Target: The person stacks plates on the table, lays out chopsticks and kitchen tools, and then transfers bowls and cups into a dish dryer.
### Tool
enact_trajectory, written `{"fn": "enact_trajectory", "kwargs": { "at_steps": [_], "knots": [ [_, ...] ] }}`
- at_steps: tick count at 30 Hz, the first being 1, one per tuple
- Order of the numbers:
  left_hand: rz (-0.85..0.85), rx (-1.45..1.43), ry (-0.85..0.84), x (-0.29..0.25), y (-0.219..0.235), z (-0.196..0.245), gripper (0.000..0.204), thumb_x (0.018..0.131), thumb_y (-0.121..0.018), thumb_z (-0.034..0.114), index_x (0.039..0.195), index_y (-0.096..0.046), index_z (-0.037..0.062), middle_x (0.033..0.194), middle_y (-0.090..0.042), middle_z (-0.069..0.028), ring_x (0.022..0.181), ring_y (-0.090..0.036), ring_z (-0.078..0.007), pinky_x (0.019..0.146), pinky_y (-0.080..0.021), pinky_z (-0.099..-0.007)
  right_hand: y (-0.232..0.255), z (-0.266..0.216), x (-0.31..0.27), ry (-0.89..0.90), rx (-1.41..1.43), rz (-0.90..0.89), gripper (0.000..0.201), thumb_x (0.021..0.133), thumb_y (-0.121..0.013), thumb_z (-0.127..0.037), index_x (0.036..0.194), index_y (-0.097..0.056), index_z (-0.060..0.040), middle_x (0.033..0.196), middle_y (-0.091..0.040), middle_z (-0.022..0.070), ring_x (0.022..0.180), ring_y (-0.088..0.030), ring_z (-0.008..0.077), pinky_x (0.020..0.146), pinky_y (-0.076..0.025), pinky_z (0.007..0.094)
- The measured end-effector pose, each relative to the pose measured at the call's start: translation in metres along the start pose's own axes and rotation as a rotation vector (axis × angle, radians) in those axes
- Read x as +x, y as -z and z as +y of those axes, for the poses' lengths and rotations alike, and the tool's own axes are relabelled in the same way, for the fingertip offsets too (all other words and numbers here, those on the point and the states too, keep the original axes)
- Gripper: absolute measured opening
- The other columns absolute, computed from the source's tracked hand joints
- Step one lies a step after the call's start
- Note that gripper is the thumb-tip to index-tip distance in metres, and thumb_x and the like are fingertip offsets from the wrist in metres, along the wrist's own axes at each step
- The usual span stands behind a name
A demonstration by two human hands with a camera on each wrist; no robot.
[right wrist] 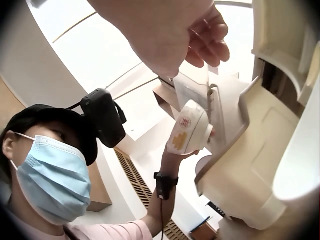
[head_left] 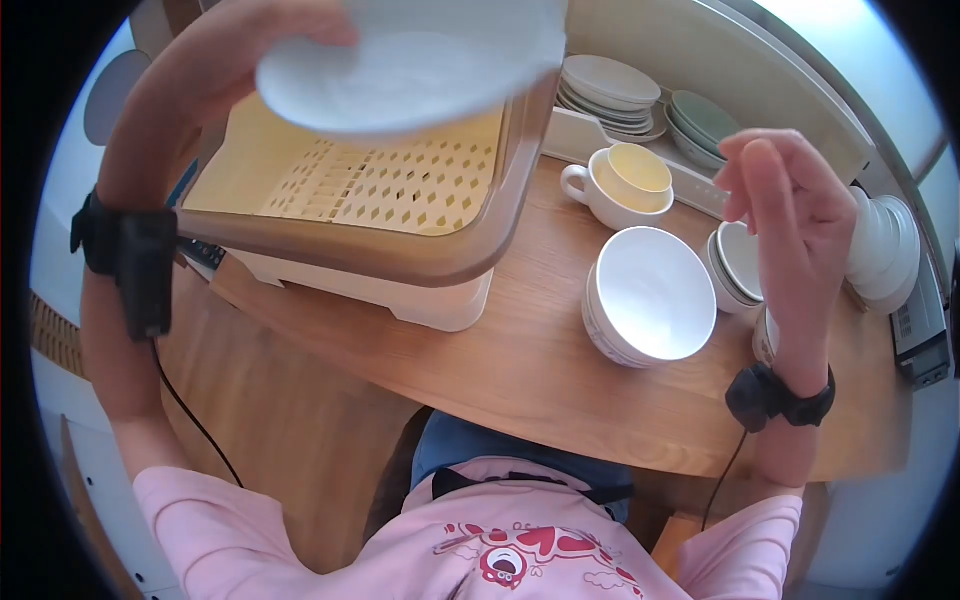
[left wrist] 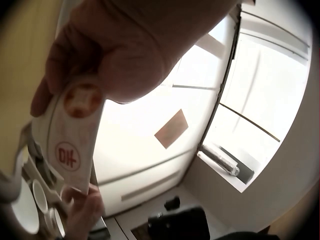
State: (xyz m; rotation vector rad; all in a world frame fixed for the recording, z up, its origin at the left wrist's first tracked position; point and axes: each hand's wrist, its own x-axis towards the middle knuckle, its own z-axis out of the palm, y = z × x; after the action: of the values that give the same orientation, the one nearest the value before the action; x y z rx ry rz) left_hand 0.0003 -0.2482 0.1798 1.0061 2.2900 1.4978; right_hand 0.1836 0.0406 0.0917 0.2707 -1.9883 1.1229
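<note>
High over the left of the table, my left hand (head_left: pixel 275 35) grips a white bowl (head_left: pixel 430 75) by its edge. In the left wrist view, red and orange printed marks show on the outside of the bowl (left wrist: pixel 70 140). Below it stands a cream dish rack (head_left: pixel 440 190) with a brownish rim and a base pierced by diamond holes. My right hand (head_left: pixel 805 215) is raised above the right side of the table, its fingers loosely bent and holding nothing. White stacked bowls (head_left: pixel 655 295) stand left of and below that hand.
A white cup (head_left: pixel 610 200) with a yellow bowl (head_left: pixel 640 167) in it stands mid-table. Behind it are stacked white plates (head_left: pixel 610 85) and green dishes (head_left: pixel 705 115). More white bowls (head_left: pixel 740 260) and plates (head_left: pixel 885 250) stand at the right. A wall panel (head_left: pixel 740 70) borders the back.
</note>
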Motion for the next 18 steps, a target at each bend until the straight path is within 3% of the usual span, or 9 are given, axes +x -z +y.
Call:
{"fn": "enact_trajectory", "kwargs": {
  "at_steps": [4, 6, 10, 12, 16, 18],
  "knots": [
    [0.166, 0.199, 0.024, 0.012, 0.062, -0.042, 0.034, 0.079, -0.051, 0.009, 0.110, -0.058, -0.0039, 0.087, -0.066, -0.0116, 0.066, -0.064, -0.0152, 0.064, -0.053, -0.0255, 0.017, 0.031, -0.007, -0.035, -0.169, -0.084, 0.016, 0.090, -0.065, -0.015, 0.086, -0.067, -0.0003, 0.068, -0.060, -0.0032, 0.062, -0.050, 0.0003, 0.053, -0.037, 0.0170],
    [0.112, 0.397, 0.351, 0.023, 0.089, -0.063, 0.031, 0.079, -0.050, 0.006, 0.108, -0.056, -0.0048, 0.089, -0.066, -0.0139, 0.066, -0.066, -0.0174, 0.057, -0.053, -0.0252, 0.022, 0.038, -0.011, -0.153, -0.254, -0.112, 0.013, 0.088, -0.066, -0.014, 0.085, -0.067, -0.0012, 0.068, -0.060, -0.0034, 0.062, -0.050, 0.0004, 0.053, -0.037, 0.0174],
    [0.025, 0.440, 0.524, 0.045, 0.095, -0.096, 0.032, 0.080, -0.049, 0.005, 0.111, -0.052, -0.0055, 0.091, -0.066, -0.0169, 0.072, -0.070, -0.0230, 0.051, -0.052, -0.0244, 0.029, 0.043, -0.013, -0.185, -0.368, -0.181, 0.012, 0.086, -0.067, -0.013, 0.084, -0.066, -0.0005, 0.067, -0.060, -0.0016, 0.063, -0.051, 0.0019, 0.054, -0.038, 0.0186],
    [0.051, 0.361, 0.653, 0.057, 0.102, -0.118, 0.041, 0.081, -0.049, 0.002, 0.121, -0.044, -0.0064, 0.094, -0.064, -0.0171, 0.076, -0.070, -0.0287, 0.052, -0.053, -0.0260, 0.030, 0.049, -0.015, -0.175, -0.440, -0.214, 0.015, 0.084, -0.068, -0.013, 0.085, -0.065, 0.0012, 0.067, -0.062, 0.0025, 0.061, -0.053, 0.0062, 0.055, -0.042, 0.0222],
    [0.019, 0.369, 0.725, 0.065, 0.102, -0.130, 0.035, 0.085, -0.046, 0.004, 0.118, -0.043, -0.0076, 0.096, -0.066, -0.0212, 0.082, -0.070, -0.0281, 0.054, -0.054, -0.0246, 0.031, 0.050, -0.016, -0.208, -0.529, -0.288, 0.016, 0.082, -0.068, -0.013, 0.086, -0.064, 0.0026, 0.070, -0.063, 0.0072, 0.061, -0.056, 0.0123, 0.057, -0.045, 0.0264],
    [0.049, 0.327, 0.742, 0.063, 0.101, -0.135, 0.033, 0.086, -0.046, 0.003, 0.117, -0.043, -0.0089, 0.099, -0.065, -0.0227, 0.085, -0.070, -0.0284, 0.056, -0.055, -0.0243, 0.029, 0.052, -0.017, -0.194, -0.524, -0.409, 0.018, 0.081, -0.067, -0.013, 0.088, -0.063, 0.0029, 0.074, -0.063, 0.0105, 0.061, -0.058, 0.0183, 0.059, -0.047, 0.0296]
  ]
}}
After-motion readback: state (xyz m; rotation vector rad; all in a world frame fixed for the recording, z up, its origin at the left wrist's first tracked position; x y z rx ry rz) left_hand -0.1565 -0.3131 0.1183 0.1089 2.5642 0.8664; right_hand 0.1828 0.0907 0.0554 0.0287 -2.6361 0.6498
